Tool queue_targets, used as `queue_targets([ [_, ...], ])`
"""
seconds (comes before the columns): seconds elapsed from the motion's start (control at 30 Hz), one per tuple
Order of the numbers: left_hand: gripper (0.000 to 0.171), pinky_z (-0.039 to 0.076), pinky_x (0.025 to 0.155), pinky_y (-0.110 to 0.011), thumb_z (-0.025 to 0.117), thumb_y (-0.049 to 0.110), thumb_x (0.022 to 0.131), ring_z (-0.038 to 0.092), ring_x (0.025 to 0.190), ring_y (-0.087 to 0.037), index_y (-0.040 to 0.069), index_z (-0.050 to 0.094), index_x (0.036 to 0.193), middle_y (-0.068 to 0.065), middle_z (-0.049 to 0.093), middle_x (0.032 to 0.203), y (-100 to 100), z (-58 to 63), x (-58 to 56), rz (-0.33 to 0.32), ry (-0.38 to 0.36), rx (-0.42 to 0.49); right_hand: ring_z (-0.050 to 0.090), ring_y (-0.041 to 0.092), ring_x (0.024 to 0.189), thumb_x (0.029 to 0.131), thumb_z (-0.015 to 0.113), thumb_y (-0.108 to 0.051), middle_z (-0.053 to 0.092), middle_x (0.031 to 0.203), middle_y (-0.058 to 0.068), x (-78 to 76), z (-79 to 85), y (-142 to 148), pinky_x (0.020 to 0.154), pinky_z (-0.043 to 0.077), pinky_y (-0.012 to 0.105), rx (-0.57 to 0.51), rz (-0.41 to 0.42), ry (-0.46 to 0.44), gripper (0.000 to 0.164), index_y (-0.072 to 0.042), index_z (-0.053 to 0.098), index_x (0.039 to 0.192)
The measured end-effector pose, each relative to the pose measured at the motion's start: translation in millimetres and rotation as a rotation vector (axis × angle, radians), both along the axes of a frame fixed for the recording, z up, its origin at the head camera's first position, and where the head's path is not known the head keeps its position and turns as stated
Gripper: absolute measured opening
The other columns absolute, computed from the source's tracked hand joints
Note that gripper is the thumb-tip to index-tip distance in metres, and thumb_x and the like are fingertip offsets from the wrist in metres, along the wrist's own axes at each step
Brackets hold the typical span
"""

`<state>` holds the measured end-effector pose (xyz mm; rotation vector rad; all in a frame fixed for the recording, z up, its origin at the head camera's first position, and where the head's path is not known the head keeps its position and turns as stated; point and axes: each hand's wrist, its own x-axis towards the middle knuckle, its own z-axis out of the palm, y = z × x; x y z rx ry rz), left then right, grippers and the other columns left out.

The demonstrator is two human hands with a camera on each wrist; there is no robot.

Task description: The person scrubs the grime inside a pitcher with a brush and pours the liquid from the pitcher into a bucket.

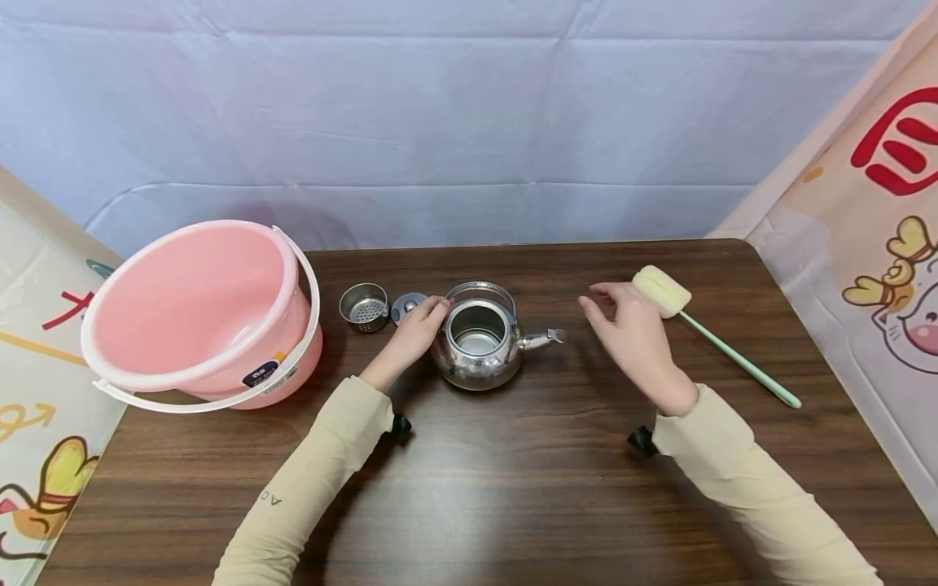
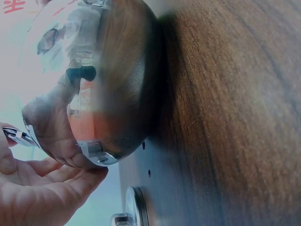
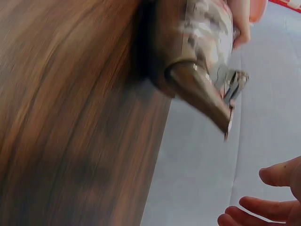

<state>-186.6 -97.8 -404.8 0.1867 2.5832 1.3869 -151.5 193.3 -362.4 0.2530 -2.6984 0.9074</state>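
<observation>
A shiny steel teapot [image 1: 479, 370] stands upright and lidless on the table, its spout pointing right and its hoop handle raised. My left hand [image 1: 414, 338] grips its left side by the foot of the handle; the left wrist view has the fingers [image 2: 70, 181] against the steel. To the right of the spout, my right hand [image 1: 633, 346] hovers with fingers apart and holds nothing. Just beyond it lies a sponge brush [image 1: 663, 291] with a pale yellow head and green stick. Whether the hand touches the sponge I cannot tell.
A lid [image 1: 407, 305] with a knob lies left of the teapot, partly behind my left hand. Beside it sits a perforated steel strainer [image 1: 364, 309]. A large pink bucket [image 1: 304, 325] with a white handle takes up the table's left end. Cloth backdrop [image 1: 469, 146] rises behind the table.
</observation>
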Motion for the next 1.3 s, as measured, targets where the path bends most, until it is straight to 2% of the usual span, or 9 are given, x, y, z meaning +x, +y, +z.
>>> queue_targets([
  [0.23, 0.046, 0.033, 0.102, -0.038, 0.031, 0.032, 0.095, 0.043, 0.121, -0.025, 0.003, 0.049, 0.126, -0.012, 0.052, 0.128, 0, 1.6, 0.7, 0.004, -0.001, -0.004, 0.058, 0.03, 0.088, 0.092, 0.053, -0.03, 0.059, 0.099, 0.016, 0.6, -4.5, -17, 0.07, 0.047, 0.042, -0.03, 0.036, -0.033, 0.037, 0.001, 0.06, 0.11],
  [0.53, 0.045, 0.033, 0.102, -0.038, 0.031, 0.031, 0.095, 0.044, 0.12, -0.025, 0.003, 0.05, 0.125, -0.013, 0.052, 0.127, 1, 3.2, 1.6, 0.019, 0.001, -0.015, 0.057, 0.029, 0.093, 0.092, 0.049, -0.037, 0.059, 0.104, 0.015, 1.8, -13.0, -32, 0.075, 0.047, 0.043, -0.055, 0.071, -0.131, 0.044, 0.001, 0.059, 0.113],
  [0.73, 0.045, 0.034, 0.101, -0.037, 0.031, 0.031, 0.094, 0.045, 0.118, -0.024, 0.005, 0.052, 0.123, -0.012, 0.054, 0.124, 1, 2.5, 1.2, 0.028, 0.005, -0.016, 0.057, 0.028, 0.089, 0.093, 0.049, -0.035, 0.059, 0.099, 0.014, 2.7, -21.3, -38, 0.073, 0.048, 0.041, -0.061, 0.082, -0.133, 0.042, 0.001, 0.059, 0.111],
  [0.9, 0.047, 0.034, 0.101, -0.037, 0.03, 0.033, 0.093, 0.044, 0.12, -0.024, 0.005, 0.051, 0.125, -0.012, 0.053, 0.126, 1, 3.5, 2.7, 0.033, -0.015, -0.012, 0.056, 0.026, 0.084, 0.093, 0.049, -0.034, 0.059, 0.095, 0.014, 1.9, -26.9, -41, 0.071, 0.047, 0.039, -0.053, 0.087, -0.152, 0.042, 0.003, 0.059, 0.111],
  [1.1, 0.055, 0.033, 0.102, -0.04, 0.03, 0.043, 0.095, 0.042, 0.122, -0.028, 0.004, 0.048, 0.128, -0.015, 0.051, 0.128, -1, 2.9, 3.8, 0.031, -0.064, -0.02, 0.057, 0.026, 0.085, 0.093, 0.049, -0.032, 0.06, 0.096, 0.015, 0.7, -30.6, -44, 0.073, 0.048, 0.039, -0.055, 0.091, -0.178, 0.04, 0.004, 0.059, 0.11],
  [1.3, 0.064, 0.03, 0.104, -0.041, 0.027, 0.049, 0.093, 0.037, 0.126, -0.029, 0.001, 0.043, 0.133, -0.017, 0.045, 0.134, -1, 3.5, 2.9, 0.039, -0.113, -0.065, 0.058, 0.022, 0.074, 0.095, 0.045, -0.034, 0.062, 0.084, 0.012, -1.1, -32.4, -47, 0.069, 0.048, 0.037, -0.055, 0.102, -0.22, 0.041, 0.003, 0.061, 0.105],
])
